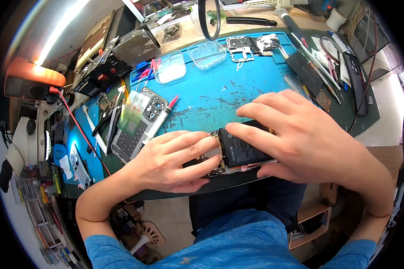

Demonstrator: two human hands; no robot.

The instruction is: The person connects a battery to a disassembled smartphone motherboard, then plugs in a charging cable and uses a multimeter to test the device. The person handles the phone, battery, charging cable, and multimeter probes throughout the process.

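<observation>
on the blue rubber work mat (220, 94), left hand (166, 163) and right hand (300, 134) press spread fingers on an opened black smartphone (242, 152), its battery exposed; a grey back cover (137, 127) lies just left.

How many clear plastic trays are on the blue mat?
2. One clear tray lies at the blue mat's far left; the other clear tray sits just right of it. More may be hidden.

The single head-worn fisheye camera is looking steeply down from above the person's chest onto the counter (255, 85), facing forward across it. It is sitting close, with both forearms entering from the lower edge. Straight edges are bending toward the dark circular rim.
</observation>
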